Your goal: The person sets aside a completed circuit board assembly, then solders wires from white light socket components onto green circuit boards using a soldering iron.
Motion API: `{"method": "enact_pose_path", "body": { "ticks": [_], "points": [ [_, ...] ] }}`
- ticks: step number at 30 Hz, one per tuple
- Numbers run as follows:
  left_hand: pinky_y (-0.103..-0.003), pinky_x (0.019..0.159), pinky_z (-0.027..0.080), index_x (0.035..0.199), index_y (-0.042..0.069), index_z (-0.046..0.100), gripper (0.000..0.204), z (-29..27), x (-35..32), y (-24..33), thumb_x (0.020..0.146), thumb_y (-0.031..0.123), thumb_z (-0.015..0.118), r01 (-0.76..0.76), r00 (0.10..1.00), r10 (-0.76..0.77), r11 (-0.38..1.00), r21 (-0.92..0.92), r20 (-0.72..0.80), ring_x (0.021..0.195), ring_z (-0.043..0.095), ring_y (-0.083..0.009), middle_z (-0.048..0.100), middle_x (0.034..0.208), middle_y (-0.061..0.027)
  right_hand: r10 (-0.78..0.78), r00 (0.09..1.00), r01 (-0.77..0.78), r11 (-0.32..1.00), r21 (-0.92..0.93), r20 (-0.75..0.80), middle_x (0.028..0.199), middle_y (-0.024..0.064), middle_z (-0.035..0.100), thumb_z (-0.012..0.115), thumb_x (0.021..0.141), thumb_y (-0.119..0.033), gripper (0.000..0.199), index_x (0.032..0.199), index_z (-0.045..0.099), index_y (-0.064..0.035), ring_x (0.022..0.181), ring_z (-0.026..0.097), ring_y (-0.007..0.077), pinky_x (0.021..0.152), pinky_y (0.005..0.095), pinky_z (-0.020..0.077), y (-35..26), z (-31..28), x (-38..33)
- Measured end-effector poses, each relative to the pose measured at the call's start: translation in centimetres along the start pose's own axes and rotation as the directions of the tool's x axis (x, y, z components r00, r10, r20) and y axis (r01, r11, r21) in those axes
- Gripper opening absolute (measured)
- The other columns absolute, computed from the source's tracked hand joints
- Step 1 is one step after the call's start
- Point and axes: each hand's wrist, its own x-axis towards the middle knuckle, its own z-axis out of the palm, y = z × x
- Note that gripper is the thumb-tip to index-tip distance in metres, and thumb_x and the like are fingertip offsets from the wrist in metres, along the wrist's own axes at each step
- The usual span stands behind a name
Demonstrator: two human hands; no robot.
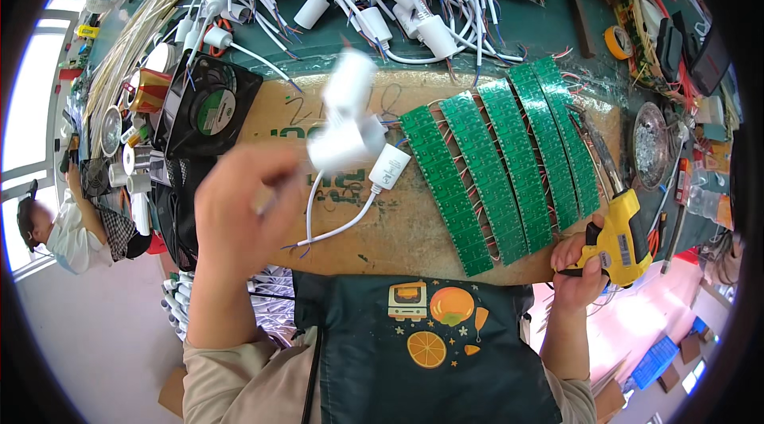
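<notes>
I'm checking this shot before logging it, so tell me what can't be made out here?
- White plastic part in the left hand, head view: motion blur smears its shape.
- Left fingers: hidden behind the back of the hand.
- Glue gun in the right hand: trigger finger covered by the gun body.
- Items at the right rim: squeezed by fisheye, too small.

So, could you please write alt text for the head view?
The left hand lifts a blurred white plastic housing with a cable above a cardboard-covered bench, while the right hand grips a yellow glue gun beside green circuit board strips.
</notes>
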Motion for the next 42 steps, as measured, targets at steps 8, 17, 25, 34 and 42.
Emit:
{"method": "enact_pose_path", "body": {
  "ticks": [8, 17, 25, 34, 42],
  "points": [
    [-0.04, 0.076, 0.057, 0.105, 0.009, 0.071, 0.027, 1.5, -5.2, 0.2, 0.079, 0.012, 0.077, -0.049, 0.783, 0.148, 0.983, -0.176, 0.604, 0.088, 0.069, -0.0293, 0.072, 0.096, -0.0086, -0.071, 0.991, 0.074, 0.997, -0.028, 0.116, 0.071, 0.0033, 0.047, 0.064, 0.096, -0.044, 0.073, 0.143, 0.038, 0.0058, 0.054, 0.046, 0.0127, 0.048, 0.0272, 0.0403, 0.2, 0.1, 0.3],
    [-0.04, 0.072, 0.054, 0.108, 0.008, 0.067, 0.04, 6.0, -1.2, 0.3, 0.074, 0.022, 0.083, -0.188, 0.974, 0.184, 0.982, 0.02, 0.135, 0.086, 0.067, -0.0308, 0.068, 0.1, -0.0106, -0.082, 0.993, 0.085, 0.996, -0.036, 0.087, 0.068, 0.0025, 0.047, 0.067, 0.093, -0.047, 0.076, 0.142, 0.04, 0.0048, 0.051, 0.044, 0.0126, 0.045, 0.0276, 0.0392, 0.2, 0.3, 0.1],
    [-0.04, 0.073, 0.054, 0.11, 0.006, 0.066, 0.039, 8.7, 0.8, 0.5, 0.075, 0.013, 0.081, -0.213, 0.977, 0.21, 0.963, 0.165, 0.036, 0.086, 0.066, -0.0314, 0.067, 0.102, -0.0112, 0.033, 0.981, -0.027, 0.999, -0.036, 0.19, 0.067, 0.0006, 0.049, 0.079, 0.084, -0.052, 0.083, 0.137, 0.043, 0.0008, 0.054, 0.048, 0.014, 0.047, 0.0288, 0.0413, -1.7, 4.0, -0.8],
    [-0.038, 0.074, 0.052, 0.103, 0.005, 0.071, 0.027, 8.7, 1.2, 0.4, 0.077, 0.011, 0.078, -0.167, 0.986, 0.166, 0.967, 0.195, 0.022, 0.087, 0.064, -0.0297, 0.065, 0.099, -0.0107, 0.35, 0.877, -0.291, 0.932, -0.216, 0.33, 0.073, 0.0001, 0.053, 0.089, 0.071, -0.054, 0.088, 0.13, 0.051, -0.0018, 0.065, 0.053, 0.0148, 0.056, 0.0296, 0.044, -2.1, 5.7, -1.1],
    [-0.057, 0.11, 0.033, 0.087, 0.007, 0.074, 0.015, 8.1, 3.4, 0.7, 0.079, 0.018, 0.076, -0.169, 0.986, 0.158, 0.939, 0.3, 0.06, 0.138, 0.04, -0.0445, 0.051, 0.142, -0.0182, 0.246, 0.855, -0.138, 0.957, -0.256, 0.456, 0.074, 0.001, 0.06, 0.073, 0.093, -0.028, 0.032, 0.11, 0.067, -0.0019, 0.061, 0.057, 0.0151, 0.055, 0.0292, 0.044, -1.4, 7.3, 0.1]
  ]
}}
